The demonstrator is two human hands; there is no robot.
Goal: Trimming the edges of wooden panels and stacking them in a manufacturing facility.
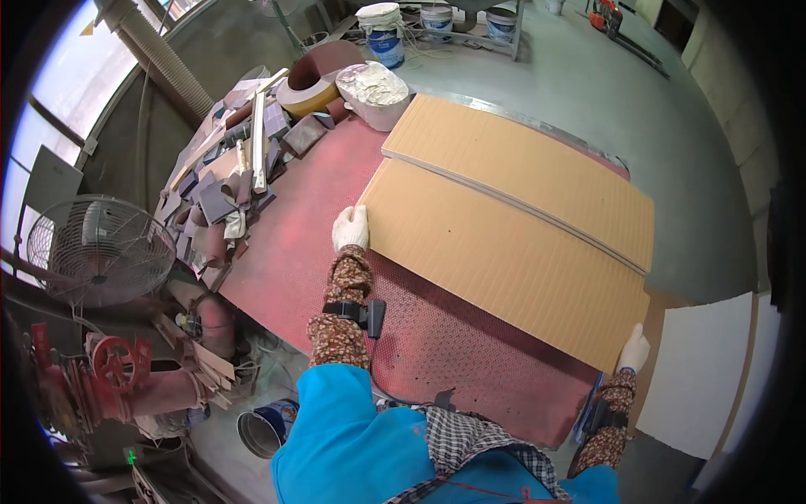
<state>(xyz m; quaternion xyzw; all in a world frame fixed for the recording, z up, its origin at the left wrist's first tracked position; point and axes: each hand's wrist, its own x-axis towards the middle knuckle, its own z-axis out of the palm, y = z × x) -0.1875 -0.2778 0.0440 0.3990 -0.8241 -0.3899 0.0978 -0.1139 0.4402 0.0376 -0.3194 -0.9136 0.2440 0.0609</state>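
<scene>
Two flat tan panels with fine ribs lie side by side over a red perforated worktable; I cannot tell whether they are wood or cardboard. A narrow gap separates the near panel from the far panel. My left hand, in a white glove, is closed on the near panel's left end. At the opposite end, my gloved right hand grips the right edge near its front corner. The near panel's front edge appears raised above the worktable. Parts of both hands' fingers are hidden by the panel.
Sanding scraps and offcuts crowd the table's left side, near a large abrasive roll and a covered tub. A caged fan and red valve wheel stand left. White boards lean at right. A bucket sits below.
</scene>
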